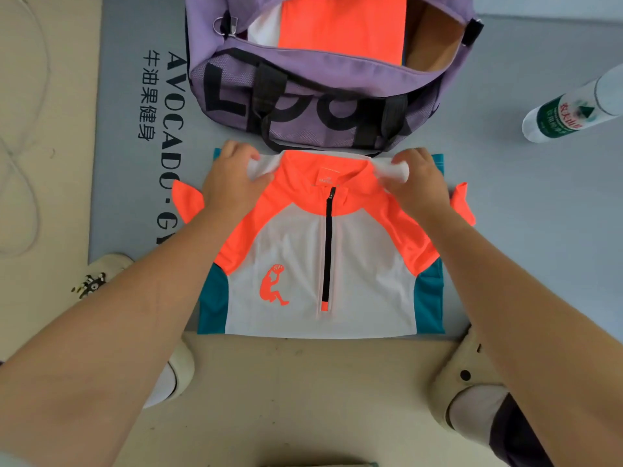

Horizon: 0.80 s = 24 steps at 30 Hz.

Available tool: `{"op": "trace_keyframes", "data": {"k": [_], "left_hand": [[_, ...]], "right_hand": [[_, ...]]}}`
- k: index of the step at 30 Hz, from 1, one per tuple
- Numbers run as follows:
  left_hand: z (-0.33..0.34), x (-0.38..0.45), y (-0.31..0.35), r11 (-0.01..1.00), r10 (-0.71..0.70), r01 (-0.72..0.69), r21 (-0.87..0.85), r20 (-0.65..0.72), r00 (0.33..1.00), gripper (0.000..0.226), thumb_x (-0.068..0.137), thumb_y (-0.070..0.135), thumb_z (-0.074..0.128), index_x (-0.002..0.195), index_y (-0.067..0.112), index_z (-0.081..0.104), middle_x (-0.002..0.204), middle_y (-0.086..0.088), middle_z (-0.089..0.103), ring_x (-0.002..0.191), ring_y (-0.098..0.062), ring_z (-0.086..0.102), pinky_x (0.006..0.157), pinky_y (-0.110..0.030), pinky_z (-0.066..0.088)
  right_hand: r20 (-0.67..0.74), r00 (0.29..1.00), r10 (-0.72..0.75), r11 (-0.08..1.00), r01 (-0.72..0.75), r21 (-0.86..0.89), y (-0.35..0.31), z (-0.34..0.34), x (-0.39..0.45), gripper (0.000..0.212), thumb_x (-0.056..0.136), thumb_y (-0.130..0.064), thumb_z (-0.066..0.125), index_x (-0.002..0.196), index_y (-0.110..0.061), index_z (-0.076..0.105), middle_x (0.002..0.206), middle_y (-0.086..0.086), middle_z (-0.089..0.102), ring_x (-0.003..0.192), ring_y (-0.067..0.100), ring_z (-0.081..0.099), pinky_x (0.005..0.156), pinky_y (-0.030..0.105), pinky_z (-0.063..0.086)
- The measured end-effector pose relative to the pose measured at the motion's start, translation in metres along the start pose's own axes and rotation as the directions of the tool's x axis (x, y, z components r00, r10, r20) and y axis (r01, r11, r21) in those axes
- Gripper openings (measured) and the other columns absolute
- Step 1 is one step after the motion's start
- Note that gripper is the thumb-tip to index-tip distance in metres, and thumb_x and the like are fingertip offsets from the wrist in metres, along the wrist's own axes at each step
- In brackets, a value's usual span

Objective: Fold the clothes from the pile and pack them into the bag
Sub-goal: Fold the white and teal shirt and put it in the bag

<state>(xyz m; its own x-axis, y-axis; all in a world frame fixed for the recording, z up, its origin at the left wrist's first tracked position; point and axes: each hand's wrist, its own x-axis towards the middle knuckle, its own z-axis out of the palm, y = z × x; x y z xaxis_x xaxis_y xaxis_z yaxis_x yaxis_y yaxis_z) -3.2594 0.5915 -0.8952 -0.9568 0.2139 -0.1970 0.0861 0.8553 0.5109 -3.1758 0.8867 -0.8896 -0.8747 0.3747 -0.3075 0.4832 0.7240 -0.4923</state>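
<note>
1. Mid-frame, the left hand (232, 178) and the right hand (416, 182) each curl their fingers round a bunched white fold of cloth at the far shoulders of an orange, white and teal zip-neck shirt (320, 264), one hand either side of the collar.
2. The shirt lies chest-up on a grey mat (522, 230), its bottom edge straight along the mat's near border and its short orange sleeves poking out left and right; it looks partly folded, with the sides not yet turned in.
3. Just beyond the collar, at the top centre of the frame, a purple duffel bag (303, 72) stands unzipped, touching or nearly touching the shirt's far edge.
4. Inside the bag an orange folded garment (340, 28) already lies flat, so at least one piece appears packed.
5. No pile of further clothes can be seen; how many remain cannot be told.
6. A plastic water bottle (569, 109) lies on the mat at the right edge, well apart from the work.
</note>
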Motion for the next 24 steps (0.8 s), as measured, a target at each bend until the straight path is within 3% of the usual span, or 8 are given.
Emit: {"op": "trace_keyframes", "data": {"k": [4,6,10,14,16,18,21,24], "left_hand": [[0.001,0.012,-0.002,0.997,0.018,-0.029,0.074,0.150,0.988,0.046,0.088,0.030,0.067,0.129,0.013,0.055,0.135,-0.009,0.046,0.111,-0.032,0.056,0.089,-0.044,0.046],[0.001,0.018,-0.005,0.994,-0.055,0.037,0.102,0.182,0.982,0.042,0.086,0.036,0.069,0.120,0.015,0.057,0.126,-0.012,0.048,0.103,-0.035,0.057,0.085,-0.044,0.046],[-0.006,0.031,-0.010,0.970,-0.193,0.163,0.180,0.165,0.967,0.032,0.085,0.040,0.066,0.097,0.011,0.065,0.110,-0.017,0.051,0.095,-0.037,0.058,0.082,-0.040,0.046],[-0.011,0.026,-0.008,0.962,-0.205,0.198,0.190,0.017,0.979,0.025,0.091,0.032,0.060,0.102,0.011,0.063,0.116,-0.018,0.048,0.096,-0.039,0.056,0.078,-0.044,0.046],[-0.010,0.010,-0.001,0.965,-0.113,0.129,0.227,-0.079,0.990,0.023,0.091,0.023,0.058,0.108,0.009,0.058,0.118,-0.019,0.048,0.103,-0.039,0.053,0.080,-0.048,0.046],[0.000,-0.013,0.012,0.954,0.117,-0.095,0.285,-0.061,0.991,0.026,0.088,0.017,0.057,0.111,0.006,0.057,0.118,-0.021,0.051,0.107,-0.040,0.051,0.082,-0.051,0.045],[0.031,-0.056,0.036,0.794,0.478,-0.531,0.294,0.238,0.846,0.037,0.086,0.018,0.060,0.122,0.007,0.060,0.132,-0.020,0.053,0.119,-0.039,0.051,0.091,-0.050,0.044],[0.058,-0.085,0.042,0.800,0.334,-0.500,0.331,0.446,0.830,0.059,0.095,0.041,0.050,0.149,0.022,0.035,0.159,-0.009,0.024,0.146,-0.029,0.023,0.109,-0.046,0.027]], "right_hand": [[0.098,0.994,-0.047,0.999,0.047,0.002,-0.007,0.000,0.010,0.045,0.082,-0.026,0.074,0.120,-0.007,0.060,0.124,0.013,0.053,0.109,0.030,0.056,0.088,0.035,0.039],[0.141,0.990,-0.012,1.000,0.014,-0.017,-0.010,0.001,0.014,0.046,0.078,-0.030,0.076,0.117,-0.010,0.061,0.117,0.016,0.054,0.104,0.032,0.056,0.086,0.036,0.040],[0.194,0.980,0.045,0.965,0.007,-0.262,-0.005,-0.006,0.023,0.039,0.079,-0.038,0.075,0.106,-0.010,0.065,0.112,0.018,0.051,0.098,0.036,0.057,0.079,0.037,0.041],[0.009,1.000,0.025,0.960,-0.021,-0.281,0.002,-0.016,0.024,0.030,0.087,-0.025,0.067,0.107,-0.006,0.056,0.117,0.020,0.045,0.085,0.043,0.058,0.068,0.040,0.039],[-0.151,0.988,-0.004,0.983,-0.023,-0.182,0.006,-0.018,0.013,0.027,0.087,-0.018,0.064,0.107,-0.005,0.051,0.117,0.019,0.046,0.079,0.043,0.058,0.064,0.042,0.041],[-0.148,0.989,-0.008,0.994,-0.008,-0.112,0.015,-0.017,0.000,0.031,0.086,-0.027,0.067,0.104,-0.007,0.051,0.108,0.014,0.053,0.082,0.038,0.057,0.067,0.039,0.040],[0.187,0.981,0.049,0.976,-0.007,-0.218,0.030,-0.022,-0.019,0.050,0.076,-0.052,0.073,0.104,-0.016,0.053,0.088,0.000,0.058,0.084,0.023,0.052,0.085,0.039,0.037],[0.396,0.907,0.141,0.838,0.104,-0.536,0.042,-0.036,-0.025,0.040,0.076,-0.052,0.071,0.096,-0.022,0.057,0.086,-0.003,0.056,0.094,0.025,0.053,0.091,0.040,0.029]]}}
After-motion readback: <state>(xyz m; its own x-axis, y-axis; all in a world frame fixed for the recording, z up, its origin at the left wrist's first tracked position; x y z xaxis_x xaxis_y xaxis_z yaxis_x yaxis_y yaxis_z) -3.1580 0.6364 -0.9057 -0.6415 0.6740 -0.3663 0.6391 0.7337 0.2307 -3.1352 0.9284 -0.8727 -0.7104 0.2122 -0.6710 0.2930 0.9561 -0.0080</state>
